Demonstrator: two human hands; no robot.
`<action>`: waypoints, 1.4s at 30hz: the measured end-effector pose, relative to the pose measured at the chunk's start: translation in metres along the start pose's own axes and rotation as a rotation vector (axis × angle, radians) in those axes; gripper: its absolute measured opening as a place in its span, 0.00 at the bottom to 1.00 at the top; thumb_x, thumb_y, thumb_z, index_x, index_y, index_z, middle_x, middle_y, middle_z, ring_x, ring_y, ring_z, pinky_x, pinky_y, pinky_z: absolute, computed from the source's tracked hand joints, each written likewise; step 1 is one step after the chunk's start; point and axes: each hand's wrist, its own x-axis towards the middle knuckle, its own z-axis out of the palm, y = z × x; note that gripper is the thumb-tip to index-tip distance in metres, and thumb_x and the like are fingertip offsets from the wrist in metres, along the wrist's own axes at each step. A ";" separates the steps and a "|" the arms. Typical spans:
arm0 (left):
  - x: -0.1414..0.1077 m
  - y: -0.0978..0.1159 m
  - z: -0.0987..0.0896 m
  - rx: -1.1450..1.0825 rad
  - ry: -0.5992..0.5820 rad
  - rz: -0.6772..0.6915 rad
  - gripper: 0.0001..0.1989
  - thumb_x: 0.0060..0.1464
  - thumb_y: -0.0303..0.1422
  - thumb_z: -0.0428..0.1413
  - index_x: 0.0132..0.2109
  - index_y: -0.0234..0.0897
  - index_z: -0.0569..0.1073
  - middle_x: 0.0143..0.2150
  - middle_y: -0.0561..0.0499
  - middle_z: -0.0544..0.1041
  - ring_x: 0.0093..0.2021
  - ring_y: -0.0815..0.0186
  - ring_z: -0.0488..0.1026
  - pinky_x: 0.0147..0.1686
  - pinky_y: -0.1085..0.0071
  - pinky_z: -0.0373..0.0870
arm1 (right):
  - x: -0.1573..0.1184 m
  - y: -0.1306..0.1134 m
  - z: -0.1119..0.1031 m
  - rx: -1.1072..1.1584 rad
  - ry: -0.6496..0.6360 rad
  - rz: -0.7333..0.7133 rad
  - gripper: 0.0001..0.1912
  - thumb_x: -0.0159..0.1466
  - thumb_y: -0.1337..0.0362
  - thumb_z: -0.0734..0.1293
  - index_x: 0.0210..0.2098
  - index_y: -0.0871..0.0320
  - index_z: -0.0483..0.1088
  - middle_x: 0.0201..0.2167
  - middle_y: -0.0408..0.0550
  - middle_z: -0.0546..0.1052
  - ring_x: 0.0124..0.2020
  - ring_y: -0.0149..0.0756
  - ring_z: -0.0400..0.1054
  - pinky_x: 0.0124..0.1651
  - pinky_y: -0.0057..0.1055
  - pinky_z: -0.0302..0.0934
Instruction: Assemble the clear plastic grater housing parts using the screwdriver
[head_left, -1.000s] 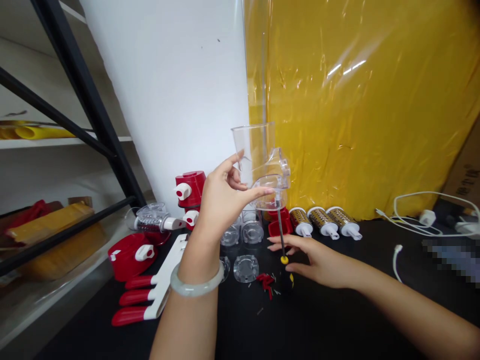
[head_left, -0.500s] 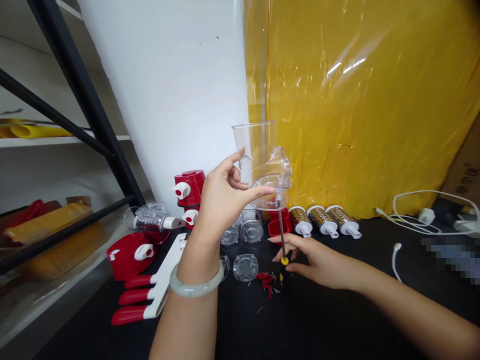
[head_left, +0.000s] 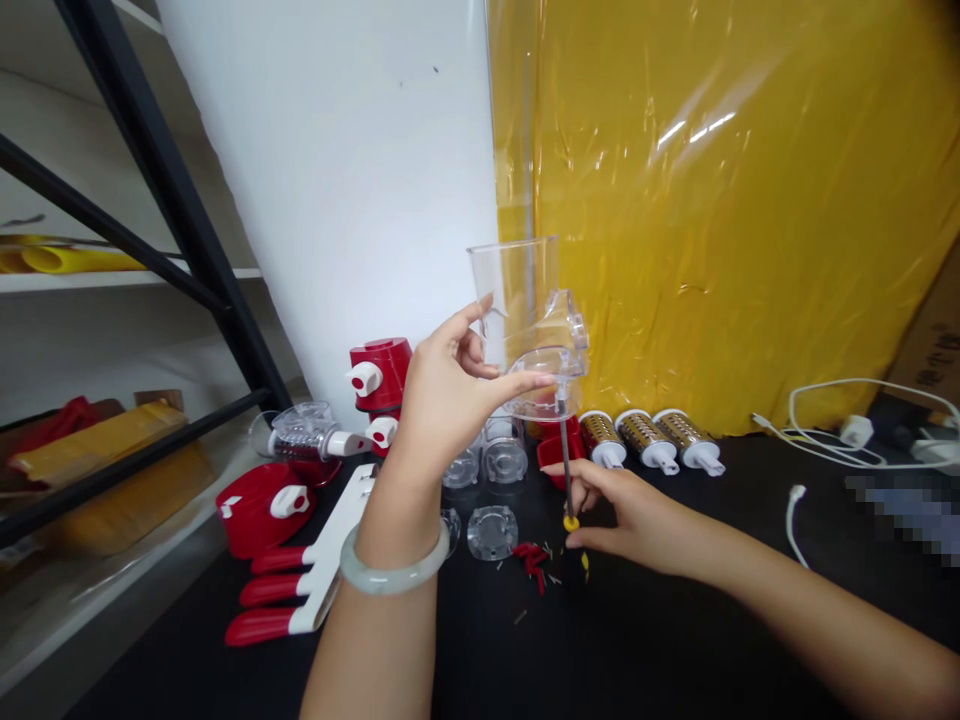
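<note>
My left hand [head_left: 457, 385] grips a clear plastic grater housing [head_left: 525, 285] with a hopper-like upper part, holding it above the table. Its thumb presses along the lower rim. Below the housing, my right hand [head_left: 611, 505] has its fingers closed round the yellow handle of a screwdriver [head_left: 567, 465]. The shaft points upward and its tip meets the underside of the housing, where the exact contact is too small to make out. Under my hands lie small red pieces [head_left: 534, 562] and several thin screws. A clear round cap [head_left: 493, 532] rests beside them.
Three perforated metal drums [head_left: 643, 440] with white ends lie at the back right. Red bases with white knobs [head_left: 379, 375] are stacked at the left, near red-and-white handles [head_left: 304, 585]. A white cable [head_left: 862, 385] lies right. A black rack [head_left: 161, 190] borders the left side.
The fingers of my right hand have shifted round the screwdriver handle, and the yellow handle has turned. My left hand keeps the housing in nearly the same place.
</note>
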 end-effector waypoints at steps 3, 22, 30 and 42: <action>0.000 0.000 0.000 -0.009 -0.006 -0.002 0.48 0.28 0.35 0.76 0.61 0.40 0.73 0.30 0.59 0.60 0.26 0.73 0.62 0.29 0.72 0.67 | 0.000 -0.003 -0.002 -0.020 0.017 -0.012 0.37 0.59 0.54 0.74 0.64 0.55 0.60 0.53 0.53 0.72 0.53 0.40 0.67 0.55 0.40 0.65; -0.003 0.004 -0.001 -0.016 0.013 -0.012 0.48 0.27 0.35 0.76 0.60 0.41 0.74 0.30 0.59 0.59 0.26 0.73 0.62 0.29 0.72 0.68 | -0.001 -0.011 -0.001 0.088 -0.116 -0.023 0.28 0.64 0.65 0.68 0.63 0.54 0.63 0.46 0.48 0.77 0.47 0.35 0.71 0.54 0.37 0.66; 0.001 0.008 -0.015 -0.082 0.306 0.135 0.41 0.35 0.38 0.75 0.59 0.42 0.73 0.33 0.57 0.64 0.27 0.73 0.61 0.29 0.75 0.68 | 0.001 -0.009 -0.002 0.012 -0.143 -0.087 0.06 0.63 0.65 0.68 0.40 0.58 0.73 0.36 0.46 0.73 0.36 0.31 0.67 0.40 0.29 0.65; 0.004 -0.008 -0.019 0.091 0.200 0.066 0.43 0.32 0.38 0.75 0.58 0.39 0.73 0.35 0.56 0.67 0.24 0.77 0.62 0.23 0.78 0.66 | 0.004 0.003 -0.027 0.310 0.624 -0.278 0.09 0.73 0.55 0.59 0.47 0.52 0.60 0.33 0.41 0.69 0.27 0.28 0.71 0.31 0.30 0.69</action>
